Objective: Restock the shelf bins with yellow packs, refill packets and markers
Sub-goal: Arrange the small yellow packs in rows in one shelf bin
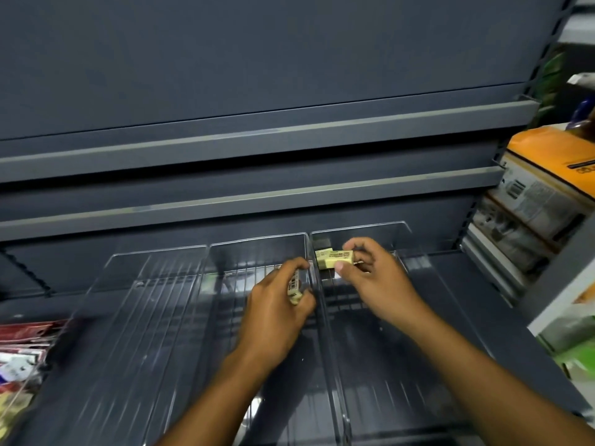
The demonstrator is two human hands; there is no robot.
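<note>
While the right hand (376,278) pinches a yellow pack (336,259) between thumb and fingers at the back of the right clear bin (404,235), the left hand (273,313) has its grip curled round a second yellow pack (295,289) over the middle bin (257,244), close to the wall between the two bins. Another pale pack (322,254) seems to lie just behind the first, though blur hides its edges.

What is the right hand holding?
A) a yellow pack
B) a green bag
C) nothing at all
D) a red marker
A: the right hand pinches a yellow pack between its thumb and curled fingers.
</note>
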